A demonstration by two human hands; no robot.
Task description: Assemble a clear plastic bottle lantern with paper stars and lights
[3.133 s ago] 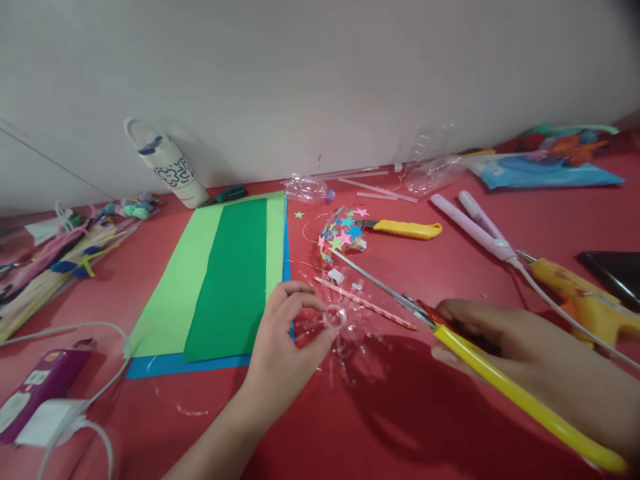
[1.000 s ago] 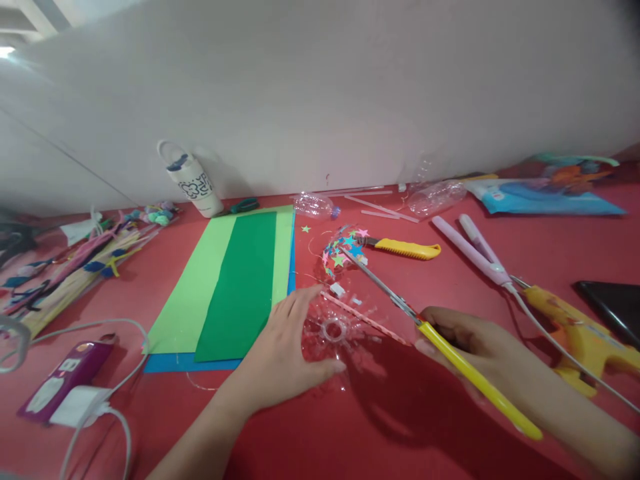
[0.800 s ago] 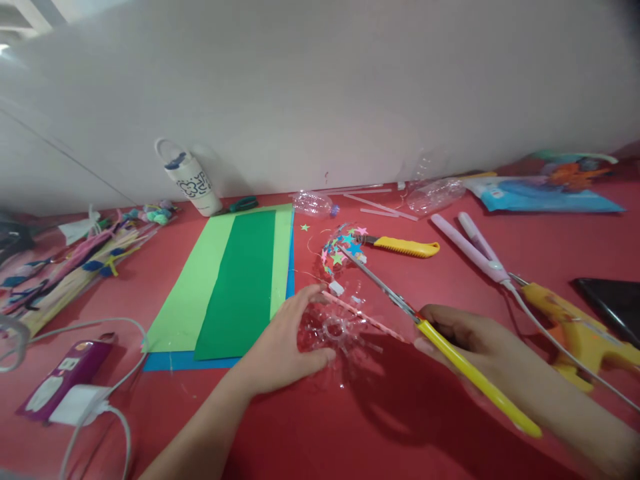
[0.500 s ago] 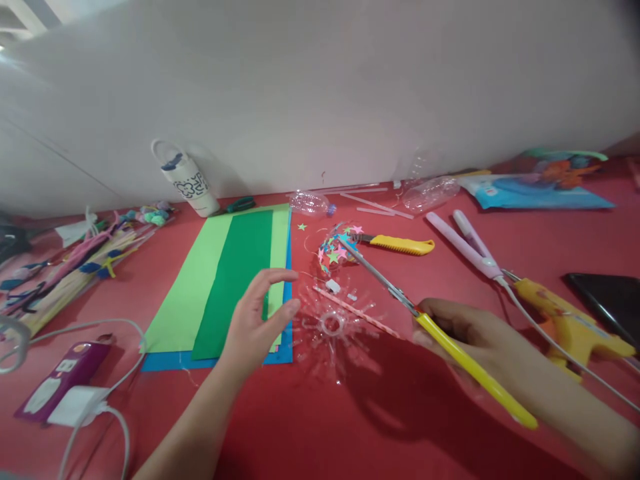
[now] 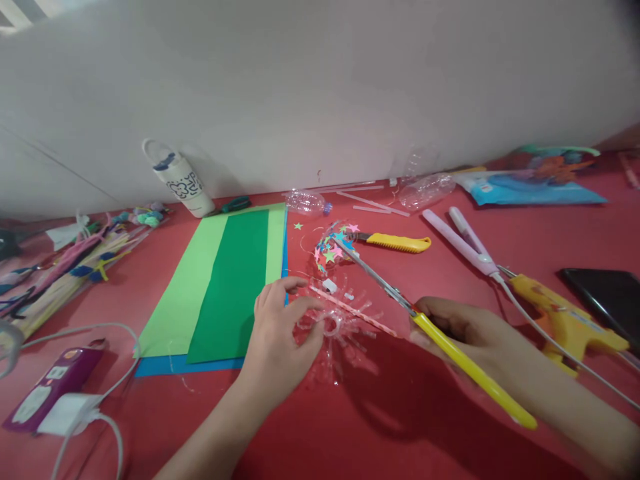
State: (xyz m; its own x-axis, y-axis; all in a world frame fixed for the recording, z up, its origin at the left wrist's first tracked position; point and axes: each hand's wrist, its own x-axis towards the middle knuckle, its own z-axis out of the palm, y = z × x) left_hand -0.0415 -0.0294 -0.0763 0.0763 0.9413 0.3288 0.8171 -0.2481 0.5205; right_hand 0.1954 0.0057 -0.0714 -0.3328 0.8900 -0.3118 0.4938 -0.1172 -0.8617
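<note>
My left hand [image 5: 280, 333] rests on the red table, its thumb and fingers curled onto a clear plastic bottle top cut into splayed strips [image 5: 335, 328]. My right hand [image 5: 465, 333] is closed round yellow-handled scissors [image 5: 420, 320], whose blades point up and left toward a cluster of coloured paper stars [image 5: 334, 243]. A thin pink striped straw [image 5: 353, 310] lies between the cut plastic and the scissor blades.
Green sheets on blue paper [image 5: 225, 280] lie to the left. A yellow utility knife [image 5: 395, 241], a lilac hair straightener [image 5: 463, 240], a yellow glue gun [image 5: 565, 320], a dark phone [image 5: 605, 293], clear bottles [image 5: 425, 190], a white bottle [image 5: 177, 180], pipe cleaners [image 5: 65, 260] and a charger [image 5: 65, 413] surround them.
My left hand lifted off the cut plastic half a second ago with fingers apart, then came back and closed its fingers on it. My right hand with the scissors has barely shifted.
</note>
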